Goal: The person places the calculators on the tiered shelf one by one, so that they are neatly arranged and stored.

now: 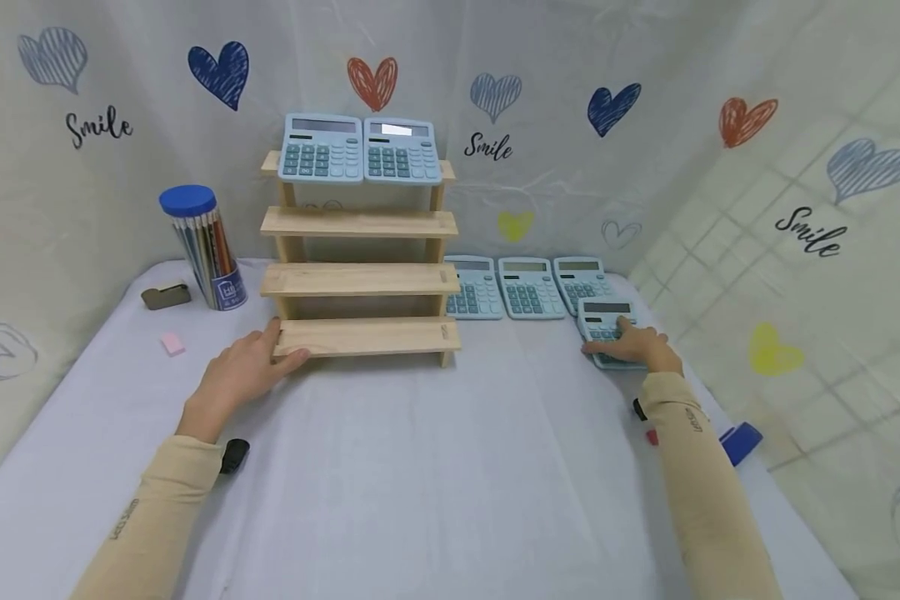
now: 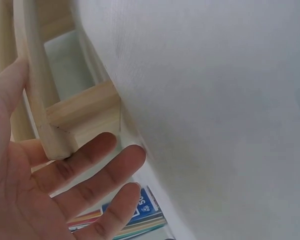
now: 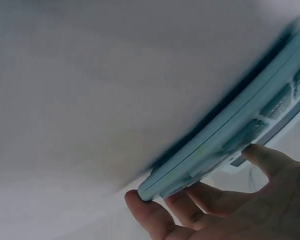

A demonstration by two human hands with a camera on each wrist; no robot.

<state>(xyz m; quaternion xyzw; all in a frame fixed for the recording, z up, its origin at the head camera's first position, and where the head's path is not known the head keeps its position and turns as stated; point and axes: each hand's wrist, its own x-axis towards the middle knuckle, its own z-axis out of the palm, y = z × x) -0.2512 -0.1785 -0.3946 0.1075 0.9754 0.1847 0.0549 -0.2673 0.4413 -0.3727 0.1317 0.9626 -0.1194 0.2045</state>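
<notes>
head: calculator (image 1: 598, 325) in grip under right hand (image 1: 639, 344), rack (image 1: 367, 335) in pinch of left hand (image 1: 242, 373)

Looking at smooth, matt wood along the stepped shelf (image 1: 360, 279); over to smooth plastic on the calculators (image 1: 525, 287) at right; catching glare off a glossy display (image 1: 396, 130); down to matt cloth across the counter (image 1: 457, 467); plastic again on the blue lid (image 1: 187, 201), left.
</notes>
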